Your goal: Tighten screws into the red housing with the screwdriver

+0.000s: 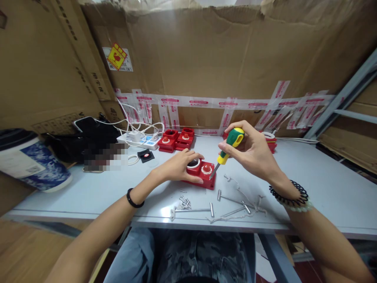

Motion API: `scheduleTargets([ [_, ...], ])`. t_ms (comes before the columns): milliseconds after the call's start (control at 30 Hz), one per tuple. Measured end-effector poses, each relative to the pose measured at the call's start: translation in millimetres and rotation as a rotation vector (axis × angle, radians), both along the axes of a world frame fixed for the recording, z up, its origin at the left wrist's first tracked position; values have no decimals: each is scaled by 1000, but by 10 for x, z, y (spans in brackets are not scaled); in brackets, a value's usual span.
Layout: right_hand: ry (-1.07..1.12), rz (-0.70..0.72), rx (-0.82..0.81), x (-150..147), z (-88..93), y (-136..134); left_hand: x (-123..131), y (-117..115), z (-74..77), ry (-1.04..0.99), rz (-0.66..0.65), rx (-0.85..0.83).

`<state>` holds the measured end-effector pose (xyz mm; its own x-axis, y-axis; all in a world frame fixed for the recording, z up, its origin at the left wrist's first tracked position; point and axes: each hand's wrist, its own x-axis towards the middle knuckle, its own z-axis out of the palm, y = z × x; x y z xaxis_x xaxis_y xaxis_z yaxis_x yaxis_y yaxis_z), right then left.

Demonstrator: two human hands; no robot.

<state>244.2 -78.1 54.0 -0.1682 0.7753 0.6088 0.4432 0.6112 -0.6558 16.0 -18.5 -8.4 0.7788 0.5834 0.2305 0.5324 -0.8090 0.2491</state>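
Near the middle of the table lies a red box-shaped device (207,181) with a white ring and a round red knob on top. My left hand (184,166) is closed round its left part, fingers over the far side and thumb along the near side. In my right hand (250,147) is a screwdriver (232,142) with a green and yellow handle. It tilts down to the left, its tip at the device's near right corner, by what looks like a screw. Small screws (185,202) lie in a pile closer to the table's front edge.
Several metal T-shaped rods (194,210) with strings lie in front. More red devices (176,140) stand behind, by a white power strip (141,139) with cables. A black square piece (145,155) lies left of my left hand. A large paper cup (35,161) stands at far left; cardboard (200,59) walls the back.
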Motion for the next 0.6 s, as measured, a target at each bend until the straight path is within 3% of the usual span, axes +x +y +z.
scheduleTargets([
  [300,-45,-82,113,-97,-69,-3,-3,2,-2,-3,-2,-1],
  [467,1,-144,218,-109,-22,-71,-7,4,-3,1,2,2],
  [600,-22,-121,192,-95,-20,-81,-3,1,-1,2,0,11],
])
